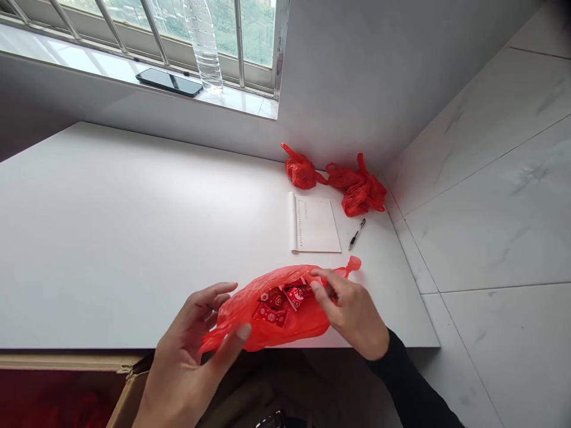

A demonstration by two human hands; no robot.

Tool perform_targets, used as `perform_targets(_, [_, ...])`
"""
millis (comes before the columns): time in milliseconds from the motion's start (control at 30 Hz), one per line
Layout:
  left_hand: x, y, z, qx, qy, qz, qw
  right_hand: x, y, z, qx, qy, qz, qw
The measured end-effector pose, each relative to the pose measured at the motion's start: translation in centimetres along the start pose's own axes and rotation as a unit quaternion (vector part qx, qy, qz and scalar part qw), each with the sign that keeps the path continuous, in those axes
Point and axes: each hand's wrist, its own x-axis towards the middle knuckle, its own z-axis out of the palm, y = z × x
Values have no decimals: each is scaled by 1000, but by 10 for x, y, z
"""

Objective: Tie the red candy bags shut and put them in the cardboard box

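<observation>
A red plastic bag (pixel 232 306) lies at the table's front edge with its mouth spread wide. Inside it sit several small red wrapped packets (pixel 273 314) with white and floral prints. My left hand (pixel 191 339) cups the bag's left end, thumb in front and fingers loosely behind. At the bag's right side, my right hand (pixel 350 306) is closed, its thumb and forefinger at the rim beside the packets. What lies under the right fingers is partly hidden.
Behind the bag are a notepad (pixel 319 226) with writing and a pen (pixel 357 234). Two bunched red bags (pixel 302 171) (pixel 362 191) rest against the wall. A phone (pixel 169 81) and water bottle (pixel 207 56) occupy the windowsill. A cardboard box (pixel 127 395) stands lower left.
</observation>
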Motion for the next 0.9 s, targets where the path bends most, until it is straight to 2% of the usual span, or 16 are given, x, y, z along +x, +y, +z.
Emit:
perform_targets(67, [-4,-6,-7,5,-64,11,998,0,13,-5,101,121,59,986])
perform_targets(133, [-3,-15,-15,12,-134,42,990,0,34,-3,196,231,141,943])
perform_targets(200, [3,-23,-20,24,-180,66,981,0,55,4,289,270,213,893])
perform_targets(267, [11,-26,-20,20,-196,98,976,0,69,11,361,230,252,868])
perform_targets(333, [18,-23,-16,16,-178,138,974,1,70,13,438,144,266,846])
perform_targets(400, [22,-16,-10,16,-142,171,975,5,62,10,529,71,256,806])
perform_targets(467, [24,-7,-3,-6,-126,175,977,10,50,3,585,54,228,777])
perform_targets(533, [25,0,3,-59,-133,155,977,15,44,-2,586,92,205,779])
perform_targets(633, [24,1,10,-138,-141,88,976,17,44,2,553,142,226,789])
perform_targets(700, [24,-3,15,-180,-153,51,970,15,46,10,537,109,231,804])
perform_targets(800, [26,-5,22,-257,-166,19,952,12,41,20,531,-1,171,830])
perform_targets(833, [27,-3,24,-282,-167,10,945,12,37,21,531,-12,148,834])
perform_targets(900, [29,5,25,-326,-172,-3,930,11,27,17,537,14,114,836])
